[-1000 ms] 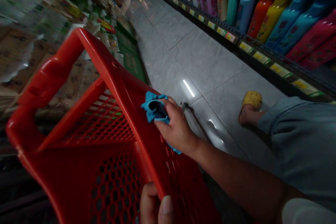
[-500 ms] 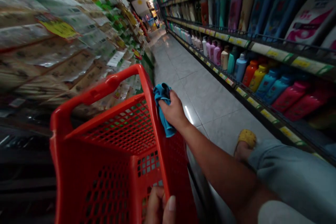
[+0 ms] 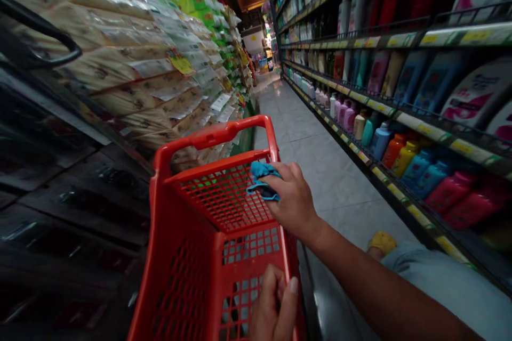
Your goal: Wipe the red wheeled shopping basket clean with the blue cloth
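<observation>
1. Moved since the last frame: the right hand (image 3: 292, 202) has left the basket's side rim and now reaches over the opening, with the blue cloth (image 3: 262, 181) bunched tighter in its fingers. The head view has swung level, showing more of the aisle.
2. Right grip: thumb and fingers closed together on the cloth, which sits over the far right corner of the red plastic shopping basket (image 3: 216, 141). Contact with the rim is hidden behind the hand.
3. Left hand (image 3: 274, 303): fingers curled, clamped on the basket's near wall.
4. Basket: upright, nothing visible inside but its red mesh floor.
5. Surroundings: bottles of shampoo (image 3: 404, 157) on shelves to the right, stacked packaged goods (image 3: 132, 80) to the left, a yellow sandal (image 3: 382, 242) below, near the tiled floor (image 3: 320, 170).
</observation>
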The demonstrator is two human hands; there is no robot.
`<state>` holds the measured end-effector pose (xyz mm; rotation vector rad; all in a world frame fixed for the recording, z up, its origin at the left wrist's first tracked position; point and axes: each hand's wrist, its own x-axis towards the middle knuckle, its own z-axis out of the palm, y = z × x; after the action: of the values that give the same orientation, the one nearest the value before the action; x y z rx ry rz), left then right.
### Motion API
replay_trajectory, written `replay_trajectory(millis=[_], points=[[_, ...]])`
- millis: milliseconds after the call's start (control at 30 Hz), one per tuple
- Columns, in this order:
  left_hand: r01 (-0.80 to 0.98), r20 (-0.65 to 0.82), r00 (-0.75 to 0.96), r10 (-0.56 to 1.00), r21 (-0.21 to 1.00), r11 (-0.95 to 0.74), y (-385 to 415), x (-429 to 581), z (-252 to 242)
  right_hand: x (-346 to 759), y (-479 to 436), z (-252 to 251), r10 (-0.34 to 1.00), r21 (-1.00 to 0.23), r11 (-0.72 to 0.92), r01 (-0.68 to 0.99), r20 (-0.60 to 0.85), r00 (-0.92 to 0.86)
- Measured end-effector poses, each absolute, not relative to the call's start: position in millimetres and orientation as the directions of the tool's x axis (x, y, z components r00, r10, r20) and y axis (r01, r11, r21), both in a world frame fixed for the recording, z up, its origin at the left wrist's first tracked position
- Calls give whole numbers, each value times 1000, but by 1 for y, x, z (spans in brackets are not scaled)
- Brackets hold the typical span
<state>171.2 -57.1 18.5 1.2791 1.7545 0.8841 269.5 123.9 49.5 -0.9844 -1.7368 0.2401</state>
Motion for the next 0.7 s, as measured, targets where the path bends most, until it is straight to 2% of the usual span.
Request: replay_trajectory(millis=[67, 200, 333, 433, 600, 700], points=[[431, -220, -143, 965, 864, 261, -60, 172, 20, 274, 133, 63, 732, -530, 600, 599, 666, -144], [390, -228, -88, 970, 888, 244, -58, 176, 19, 282, 142, 77, 790, -497, 493, 714, 599, -128], [395, -223, -63, 973, 890, 229, -54, 179, 22, 286, 94, 76, 795, -312, 562, 766, 458, -397], [405, -264, -12, 964, 881, 246, -58, 179, 27, 288, 61, 75, 790, -228, 576, 785, 403, -462], [336, -311, 224, 924, 914, 226, -83, 165, 45, 293, 28, 74, 816, -155, 536, 830, 348, -462], [493, -292, 423, 857, 868, 52, -103, 137, 63, 304, 1, 67, 802, -185, 578, 794, 307, -512]])
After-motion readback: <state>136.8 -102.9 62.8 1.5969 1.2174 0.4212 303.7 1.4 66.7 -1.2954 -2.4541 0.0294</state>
